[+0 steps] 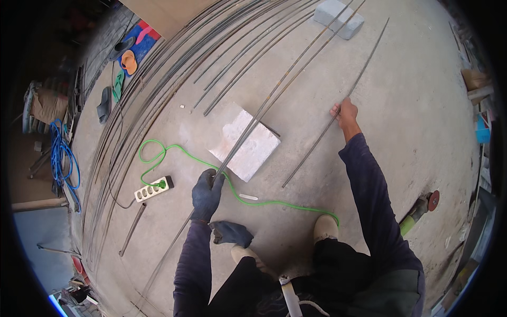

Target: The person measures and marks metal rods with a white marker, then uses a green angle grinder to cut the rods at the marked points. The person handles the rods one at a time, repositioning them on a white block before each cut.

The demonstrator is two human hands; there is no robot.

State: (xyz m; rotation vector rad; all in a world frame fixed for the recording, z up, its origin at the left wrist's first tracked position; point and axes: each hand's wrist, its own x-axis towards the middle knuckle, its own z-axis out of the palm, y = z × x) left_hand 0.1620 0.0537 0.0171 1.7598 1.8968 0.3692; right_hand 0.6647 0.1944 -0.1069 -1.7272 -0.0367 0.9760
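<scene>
My left hand, in a dark grey-blue work glove, is closed around a pair of long, thin steel rods. They lie across a whitish block and reach over a grey block farther off; their near ends run past my left forearm. Out to the right, my bare right hand grips a shorter steel rod near its middle, which slants from far right to near left. A second dark glove lies by my left shoe, close to my left wrist.
Many long rods curve across the floor at left. A white power strip has a green cable looping toward my right shoe. An angle grinder lies at right. Sandals and a coiled blue hose are at far left.
</scene>
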